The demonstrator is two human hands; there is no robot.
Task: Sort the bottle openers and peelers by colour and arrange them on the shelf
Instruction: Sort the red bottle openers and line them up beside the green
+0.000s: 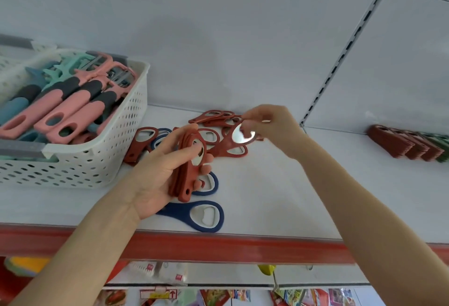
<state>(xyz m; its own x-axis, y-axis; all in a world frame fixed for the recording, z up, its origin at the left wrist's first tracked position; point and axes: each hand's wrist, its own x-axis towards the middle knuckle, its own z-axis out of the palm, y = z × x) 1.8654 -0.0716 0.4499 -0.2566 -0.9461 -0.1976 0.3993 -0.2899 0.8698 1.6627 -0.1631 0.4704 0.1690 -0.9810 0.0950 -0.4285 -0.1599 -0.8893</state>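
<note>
The basket (73, 167) sits at the shelf's (279, 196) left end, peelers (73, 108) in it. Loose openers (194, 213) lie just right of it. Above them the left hand (155, 179) holds a stack (187, 177), the right hand (274, 125) one opener (243, 135). An opener row (401, 142) stands far right, against the back panel (218, 50).

Head view, close, facing forward-down onto shelf (267, 184)

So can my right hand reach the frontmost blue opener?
Probably, once freed: the right hand pinches a red opener; the blue opener lies ring end bare, handle under the left hand.
</note>
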